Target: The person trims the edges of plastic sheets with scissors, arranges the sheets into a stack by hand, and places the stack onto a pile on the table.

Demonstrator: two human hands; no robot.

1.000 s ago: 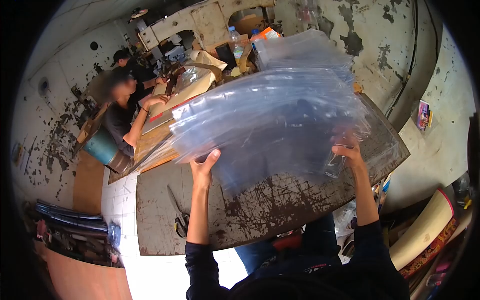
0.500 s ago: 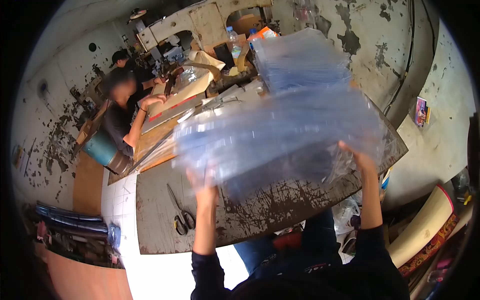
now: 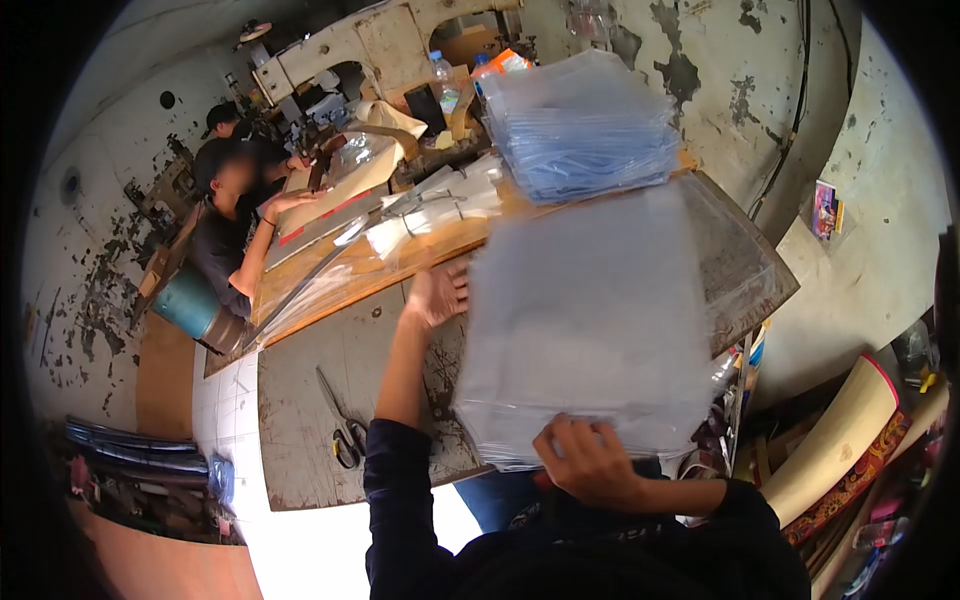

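Note:
A stack of clear plastic sheets point(image 3: 590, 320) lies on the worn dark table point(image 3: 310, 420) in front of me. My left hand point(image 3: 440, 293) is beside the stack's left edge, fingers apart and holding nothing. At the near edge of the stack rests my right hand point(image 3: 590, 460), its fingers bent over the top sheets; whether it grips them is unclear. Behind is a taller pile of bluish clear plastic point(image 3: 580, 130). Scissors point(image 3: 343, 425) with black and yellow handles lie on the table at the left.
Bundled white strips point(image 3: 430, 210) lie on a wooden surface beyond the table. Bottles point(image 3: 443, 80) and a sewing machine point(image 3: 370, 45) stand behind. A person point(image 3: 230, 220) sits at the left, another behind. Rolled material point(image 3: 840, 440) leans at the lower right.
The sheets, held up between both hands before, now lie on the table, turned lengthwise towards me. My left hand has come off them; my right hand has moved to their near edge.

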